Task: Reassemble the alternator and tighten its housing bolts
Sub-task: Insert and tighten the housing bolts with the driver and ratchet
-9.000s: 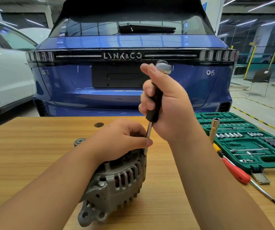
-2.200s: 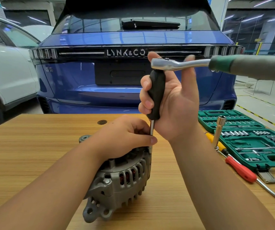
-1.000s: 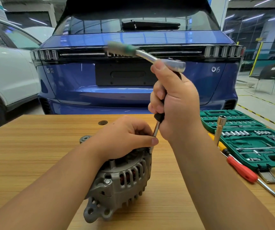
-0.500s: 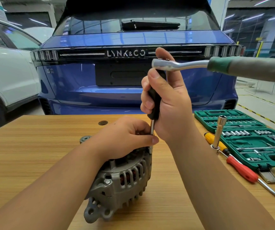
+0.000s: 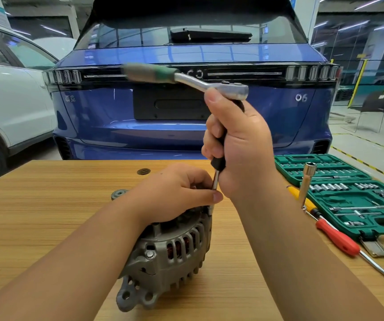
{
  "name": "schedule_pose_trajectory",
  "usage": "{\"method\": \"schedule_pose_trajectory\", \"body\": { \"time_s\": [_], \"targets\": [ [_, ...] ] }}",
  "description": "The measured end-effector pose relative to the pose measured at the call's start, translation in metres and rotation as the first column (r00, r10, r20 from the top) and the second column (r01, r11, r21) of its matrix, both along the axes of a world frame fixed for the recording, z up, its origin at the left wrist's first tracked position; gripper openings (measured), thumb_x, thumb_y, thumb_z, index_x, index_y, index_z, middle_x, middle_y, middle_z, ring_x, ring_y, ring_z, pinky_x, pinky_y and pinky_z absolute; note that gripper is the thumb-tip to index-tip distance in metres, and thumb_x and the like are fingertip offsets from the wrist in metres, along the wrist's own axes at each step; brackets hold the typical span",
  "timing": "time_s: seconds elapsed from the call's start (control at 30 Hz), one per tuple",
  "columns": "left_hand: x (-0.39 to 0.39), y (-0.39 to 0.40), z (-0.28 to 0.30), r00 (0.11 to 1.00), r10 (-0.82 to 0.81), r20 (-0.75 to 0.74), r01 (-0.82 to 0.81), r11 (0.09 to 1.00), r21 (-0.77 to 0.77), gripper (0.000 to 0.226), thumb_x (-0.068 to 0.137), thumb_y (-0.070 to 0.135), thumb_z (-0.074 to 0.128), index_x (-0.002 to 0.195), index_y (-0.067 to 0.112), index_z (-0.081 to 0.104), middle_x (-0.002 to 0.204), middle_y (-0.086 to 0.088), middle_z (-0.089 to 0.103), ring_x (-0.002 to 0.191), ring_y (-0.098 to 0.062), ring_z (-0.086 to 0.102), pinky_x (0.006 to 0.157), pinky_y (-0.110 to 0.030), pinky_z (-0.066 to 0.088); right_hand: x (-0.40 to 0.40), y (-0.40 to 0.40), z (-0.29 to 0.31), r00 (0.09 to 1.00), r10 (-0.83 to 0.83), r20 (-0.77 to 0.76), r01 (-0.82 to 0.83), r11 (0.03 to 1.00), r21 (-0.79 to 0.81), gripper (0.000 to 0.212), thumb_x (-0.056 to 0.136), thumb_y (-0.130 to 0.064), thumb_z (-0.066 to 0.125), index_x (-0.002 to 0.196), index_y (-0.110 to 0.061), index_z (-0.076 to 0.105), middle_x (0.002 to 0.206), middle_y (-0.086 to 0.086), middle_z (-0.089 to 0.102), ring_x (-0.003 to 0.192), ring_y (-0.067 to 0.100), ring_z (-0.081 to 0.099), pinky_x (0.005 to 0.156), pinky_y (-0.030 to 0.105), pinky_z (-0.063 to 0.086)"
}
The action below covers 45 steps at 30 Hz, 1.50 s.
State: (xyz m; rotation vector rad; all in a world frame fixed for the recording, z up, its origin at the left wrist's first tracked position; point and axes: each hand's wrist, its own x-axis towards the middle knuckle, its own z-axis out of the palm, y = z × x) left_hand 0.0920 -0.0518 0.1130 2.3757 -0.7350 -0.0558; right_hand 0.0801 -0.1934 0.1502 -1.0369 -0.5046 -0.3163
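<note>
The ratchet [image 5: 226, 90] has swung since half a second ago: its green-and-grey handle, which then pointed right of the alternator [image 5: 170, 251], now points up and to the left, blurred with motion.

The wooden bench [image 5: 47, 205] carries the alternator near its front edge, lying on its side with the mounting lugs toward the camera and the vented housing facing right. The open green socket case [image 5: 348, 205] sits well to the right of the alternator, a red-handled screwdriver [image 5: 336, 239] and a yellow-handled one [image 5: 294, 193] just beside the case's near edge.

The right hand [image 5: 239, 144] stands directly above the alternator's right rim, fingers clenched around the black grip of an extension bar [image 5: 215, 179] under the ratchet head. The bar's long axis runs almost straight down, tilted slightly, to a socket [image 5: 210, 208] seated at the housing's upper right edge, presumably on a housing bolt hidden beneath it. The left hand [image 5: 177, 193] rests on top of the alternator, its fingers pinching the thin steel shaft just above the socket.

The tightening stroke turns about that vertical shaft, so the left hand, the nearer one, must keep the bar square on the bolt.
</note>
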Motion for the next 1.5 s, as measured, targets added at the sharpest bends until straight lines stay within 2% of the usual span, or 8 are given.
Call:
{"method": "schedule_pose_trajectory", "body": {
  "time_s": [0.23,0.63,0.73,0.9,1.03,1.2,1.33,1.5],
  "targets": [
    [-0.001,0.0,0.0,1.0,0.004,-0.002,-0.005,0.999,-0.036,0.009,0.09,0.055,0.067,0.091,0.046,0.068,0.085,0.016,0.068,0.077,-0.001,0.064,0.072,-0.033,0.054,0.006,-0.011,-0.004,0.887,0.461,-0.033,-0.456,0.885,0.089,0.039,0.076,-0.03,0.068,0.112,-0.022,0.057,0.073,-0.007,0.056,0.06,0.008,0.047,0.059,0.022,0.033],
    [-0.004,0.001,0.0,1.0,-0.002,-0.029,0.001,0.998,-0.058,0.023,0.083,0.058,0.062,0.095,0.041,0.072,0.089,0.011,0.071,0.081,-0.004,0.067,0.085,-0.046,0.057,0.005,-0.001,-0.01,0.94,0.298,0.168,-0.297,0.954,-0.03,0.036,0.099,-0.015,0.047,0.127,-0.037,0.054,0.085,0.005,0.057,0.06,0.012,0.044,0.052,0.026,0.031],
    [-0.005,0.0,0.0,0.999,-0.001,-0.035,-0.001,0.997,-0.074,0.025,0.079,0.06,0.061,0.094,0.043,0.071,0.088,0.01,0.071,0.08,-0.006,0.066,0.081,-0.043,0.057,0.006,-0.003,-0.009,0.892,0.431,0.137,-0.441,0.896,0.053,0.032,0.096,-0.028,0.044,0.123,-0.032,0.06,0.083,0.006,0.059,0.057,0.015,0.045,0.052,0.028,0.028],
    [-0.002,0.001,0.0,1.0,-0.018,-0.023,0.016,0.997,-0.073,0.009,0.088,0.055,0.065,0.094,0.049,0.068,0.086,0.018,0.069,0.079,0.001,0.065,0.07,-0.031,0.049,0.01,-0.008,-0.009,0.88,0.473,0.035,-0.474,0.873,0.116,0.067,0.099,-0.065,0.016,0.119,-0.024,0.064,0.077,0.004,0.06,0.053,0.014,0.044,0.053,0.029,0.023],
    [-0.001,0.0,0.0,1.0,-0.018,-0.025,0.017,0.999,-0.052,0.003,0.091,0.053,0.065,0.094,0.053,0.066,0.088,0.021,0.069,0.081,0.004,0.064,0.069,-0.028,0.047,0.006,-0.003,-0.004,0.94,0.341,-0.026,-0.337,0.936,0.102,0.053,0.092,-0.067,0.041,0.108,-0.019,0.058,0.069,-0.001,0.056,0.048,0.012,0.039,0.052,0.029,0.02],
    [0.0,-0.001,0.0,1.0,-0.012,-0.012,0.012,1.0,-0.013,0.008,0.091,0.057,0.063,0.094,0.05,0.066,0.089,0.02,0.068,0.081,0.003,0.063,0.07,-0.028,0.049,0.001,-0.001,0.0,0.999,-0.019,-0.041,0.018,1.0,-0.011,0.017,0.088,-0.037,0.07,0.075,-0.026,0.067,0.059,-0.005,0.043,0.045,0.012,0.031,0.046,0.031,0.024],
    [-0.001,-0.001,0.0,1.0,-0.001,-0.003,0.001,1.0,-0.028,0.005,0.089,0.058,0.065,0.089,0.054,0.065,0.084,0.022,0.066,0.074,0.004,0.062,0.063,-0.022,0.043,0.006,-0.016,0.0,0.929,0.363,-0.071,-0.362,0.932,0.028,0.038,0.085,-0.034,0.07,0.116,-0.014,0.06,0.059,-0.008,0.045,0.046,0.008,0.036,0.051,0.025,0.025],
    [-0.002,0.001,-0.001,0.999,-0.032,-0.022,0.03,0.998,-0.063,0.006,0.092,0.051,0.067,0.091,0.046,0.07,0.086,0.015,0.069,0.078,-0.001,0.065,0.069,-0.03,0.049,0.013,-0.015,-0.01,0.781,0.624,0.04,-0.625,0.778,0.064,0.056,0.072,-0.025,0.082,0.12,-0.02,0.053,0.076,-0.005,0.059,0.056,0.007,0.048,0.058,0.021,0.034]
  ]
}}
